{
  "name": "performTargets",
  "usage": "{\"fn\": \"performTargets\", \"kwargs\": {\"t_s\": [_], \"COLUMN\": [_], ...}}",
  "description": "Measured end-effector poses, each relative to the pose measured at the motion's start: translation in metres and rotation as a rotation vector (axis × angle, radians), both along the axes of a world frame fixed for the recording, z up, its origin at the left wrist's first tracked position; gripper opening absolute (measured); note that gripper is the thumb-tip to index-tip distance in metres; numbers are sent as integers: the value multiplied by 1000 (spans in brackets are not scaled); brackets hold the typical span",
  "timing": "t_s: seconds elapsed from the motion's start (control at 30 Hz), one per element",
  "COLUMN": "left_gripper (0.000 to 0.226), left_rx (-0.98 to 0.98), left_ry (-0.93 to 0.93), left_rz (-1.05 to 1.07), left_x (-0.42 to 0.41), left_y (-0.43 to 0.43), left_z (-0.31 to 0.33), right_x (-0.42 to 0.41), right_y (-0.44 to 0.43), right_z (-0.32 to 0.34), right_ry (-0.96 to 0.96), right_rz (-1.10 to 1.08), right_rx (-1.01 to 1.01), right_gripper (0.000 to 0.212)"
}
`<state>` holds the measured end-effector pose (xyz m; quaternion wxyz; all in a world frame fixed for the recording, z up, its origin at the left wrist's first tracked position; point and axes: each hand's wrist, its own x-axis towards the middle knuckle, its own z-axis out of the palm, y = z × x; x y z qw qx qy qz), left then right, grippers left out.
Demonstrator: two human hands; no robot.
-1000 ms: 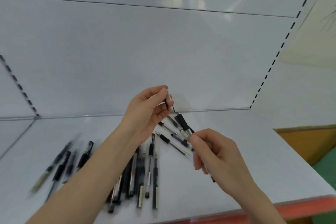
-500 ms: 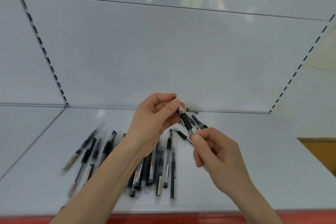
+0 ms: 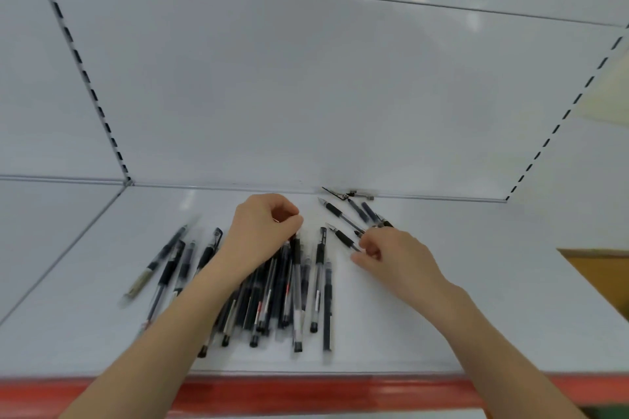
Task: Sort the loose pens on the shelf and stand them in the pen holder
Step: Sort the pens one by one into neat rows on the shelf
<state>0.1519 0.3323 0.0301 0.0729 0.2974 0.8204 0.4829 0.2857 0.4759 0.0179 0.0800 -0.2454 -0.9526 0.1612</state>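
Head view, shelf (image 3: 510, 282): white, with a red front edge.
Pens (image 3: 292, 286): heaped mid-shelf, reaching toward the front edge.
Back pens (image 3: 354, 211): few, by the back edge.
Left hand (image 3: 262, 231): fingers curled over the heap's far end; grip unclear.
Right hand (image 3: 394, 258): fingers curled, touching one pen (image 3: 343, 238); grip unclear.

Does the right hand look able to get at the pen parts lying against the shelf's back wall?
Probably yes: the right hand is close in front of the pen parts, and only a few loose pens lie flat between them.
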Motion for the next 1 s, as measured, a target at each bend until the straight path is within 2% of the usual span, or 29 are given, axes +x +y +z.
{"fn": "performTargets", "kwargs": {"t_s": [0.1,0.17,0.33,0.43,0.53,0.6,1.0], "left_gripper": [14,19,19,16,23,28,29], "left_rx": [-149,-209,-217,-223,-348,-417,-313], "left_ry": [128,162,231,254,298,331,442], "left_rz": [-17,-26,-72,-234,-454,-505,-291], "left_x": [-4,-7,-12,-8,-2,-1,-31], "left_y": [-1,0,11,25,39,49,100], "left_z": [-1,-3,-3,0,-2,-4,-13], "right_x": [-7,-6,9,20,30,35,45], "right_y": [-1,0,13,22,27,29,34], "right_z": [-5,-5,4,7,5,3,-6], "right_ry": [-47,-9,266,317,320,330,345], "right_rz": [-14,-13,-132,-190,-211,-223,-239], "right_rx": [65,39,-235,-312,-348,-364,-446], "right_gripper": [21,20,12,10,11,12,11]}}
